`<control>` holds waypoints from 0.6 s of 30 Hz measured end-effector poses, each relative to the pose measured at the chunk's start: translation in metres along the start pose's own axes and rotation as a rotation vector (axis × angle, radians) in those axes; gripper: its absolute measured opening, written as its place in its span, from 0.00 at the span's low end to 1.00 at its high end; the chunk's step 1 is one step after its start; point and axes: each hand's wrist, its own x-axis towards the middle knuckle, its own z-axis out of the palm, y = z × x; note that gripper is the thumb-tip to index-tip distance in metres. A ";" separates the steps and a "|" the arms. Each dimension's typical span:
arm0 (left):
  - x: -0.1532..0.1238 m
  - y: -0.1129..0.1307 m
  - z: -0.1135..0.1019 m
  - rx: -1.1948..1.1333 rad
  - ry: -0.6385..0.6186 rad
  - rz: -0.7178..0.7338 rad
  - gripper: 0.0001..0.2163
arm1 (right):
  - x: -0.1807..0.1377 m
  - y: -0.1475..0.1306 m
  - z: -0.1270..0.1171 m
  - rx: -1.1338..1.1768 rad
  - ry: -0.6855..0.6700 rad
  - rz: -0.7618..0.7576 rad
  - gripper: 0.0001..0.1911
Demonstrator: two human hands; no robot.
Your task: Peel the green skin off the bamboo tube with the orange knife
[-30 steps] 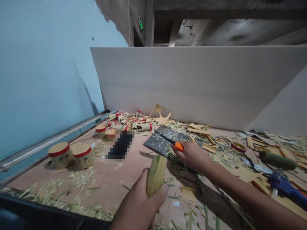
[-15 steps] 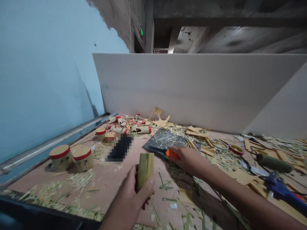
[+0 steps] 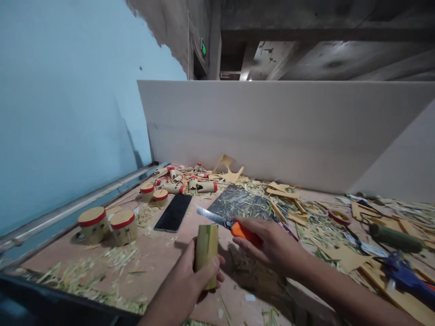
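My left hand (image 3: 192, 276) is wrapped round a short upright piece of green-yellow bamboo (image 3: 207, 249), thumb across its near face. In my right hand (image 3: 272, 240) is a utility knife (image 3: 246, 233) with an orange handle. Its long blade is out and points left, just above and behind the top of the bamboo; whether it touches cannot be told. Beyond the knife lies a dark cutting mat (image 3: 238, 201) strewn with shavings. A black phone (image 3: 173, 213) rests on the board to the left.
Bamboo drums with red bands (image 3: 91, 225) stand at the left; several small red-ended bamboo tubes (image 3: 207, 186) lie behind. On the right are thin wood offcuts (image 3: 343, 253), a green bamboo length (image 3: 396, 237) and a blue glue gun (image 3: 404, 276). A pale panel (image 3: 272, 131) closes the back.
The knife has come up off the mat toward the bamboo, and its blade now shows. My left hand still grips the bamboo. The view has shifted slightly.
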 end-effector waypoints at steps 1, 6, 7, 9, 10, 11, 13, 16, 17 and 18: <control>-0.001 0.000 0.000 0.003 0.000 0.014 0.22 | -0.003 0.000 0.002 0.011 -0.004 -0.031 0.25; -0.001 -0.005 -0.002 0.096 0.051 0.049 0.26 | -0.011 0.002 0.006 -0.013 -0.045 -0.105 0.28; -0.001 -0.006 -0.003 0.127 0.078 0.063 0.27 | -0.012 0.002 0.005 -0.023 -0.046 -0.110 0.29; -0.001 -0.007 -0.004 0.172 0.134 0.114 0.30 | -0.015 0.002 0.004 -0.046 -0.042 -0.123 0.29; 0.000 -0.008 -0.005 0.179 0.149 0.133 0.31 | -0.016 0.002 0.003 -0.061 -0.043 -0.129 0.28; 0.000 -0.009 -0.006 0.174 0.142 0.140 0.32 | -0.016 0.002 0.003 -0.077 -0.046 -0.138 0.28; 0.001 -0.010 -0.008 0.136 0.078 0.129 0.33 | -0.017 0.001 0.003 -0.099 -0.071 -0.162 0.27; 0.000 -0.009 -0.009 0.070 -0.040 0.152 0.33 | -0.017 -0.002 0.006 -0.072 -0.148 -0.179 0.28; 0.000 -0.008 -0.009 0.072 -0.052 0.161 0.34 | -0.017 -0.004 0.006 -0.053 -0.175 -0.173 0.28; -0.001 -0.007 -0.009 0.088 -0.050 0.155 0.35 | -0.017 -0.006 0.007 -0.035 -0.202 -0.169 0.29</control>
